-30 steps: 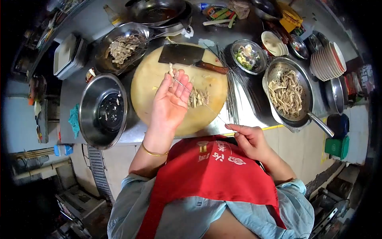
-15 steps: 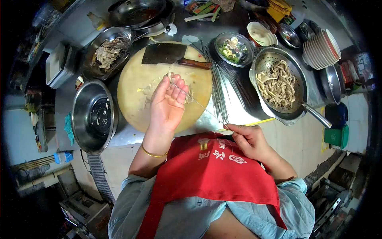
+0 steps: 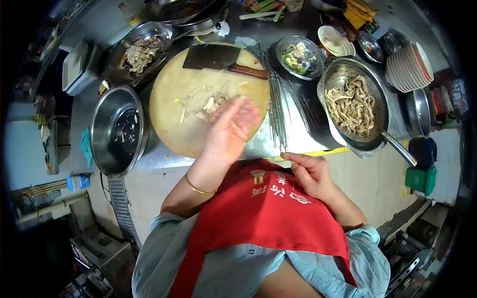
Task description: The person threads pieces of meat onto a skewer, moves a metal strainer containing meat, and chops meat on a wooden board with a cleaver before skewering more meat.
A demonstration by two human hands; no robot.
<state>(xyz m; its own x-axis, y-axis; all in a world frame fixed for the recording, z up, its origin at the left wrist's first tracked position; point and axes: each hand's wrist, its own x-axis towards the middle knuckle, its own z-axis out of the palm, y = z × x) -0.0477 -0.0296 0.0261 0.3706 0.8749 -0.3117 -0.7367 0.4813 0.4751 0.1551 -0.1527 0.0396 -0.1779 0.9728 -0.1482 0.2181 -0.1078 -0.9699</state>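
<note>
My left hand (image 3: 232, 128), palm up and smeared by motion, is over the near right part of the round cutting board (image 3: 166, 111); what its fingers hold cannot be made out. Below the board's right side, my right hand (image 3: 310, 171) pinches the end of a thin skewer at the table's front edge; most of the skewer is hard to see. Pale shredded pieces (image 3: 211, 104) lie on the board beside my left hand. At the board's far side rests a cleaver (image 3: 211, 56) with a wooden handle. Several metal skewers (image 3: 278, 111) lie right of the board.
On the right, a perforated pan (image 3: 382, 89) holds cooked strips (image 3: 352, 107). Behind it are bowls and stacked plates (image 3: 407, 69). A steel basin (image 3: 102, 136) stands left, with a bowl of greyish pieces (image 3: 141, 53) behind it. A vegetable bowl (image 3: 299, 57) sits beyond the skewers.
My left hand has moved right and slightly nearer, uncovering more pieces on the board. The skewer stretched between both hands no longer shows clearly. My right hand remains nearly in place; the view has shifted slightly.
</note>
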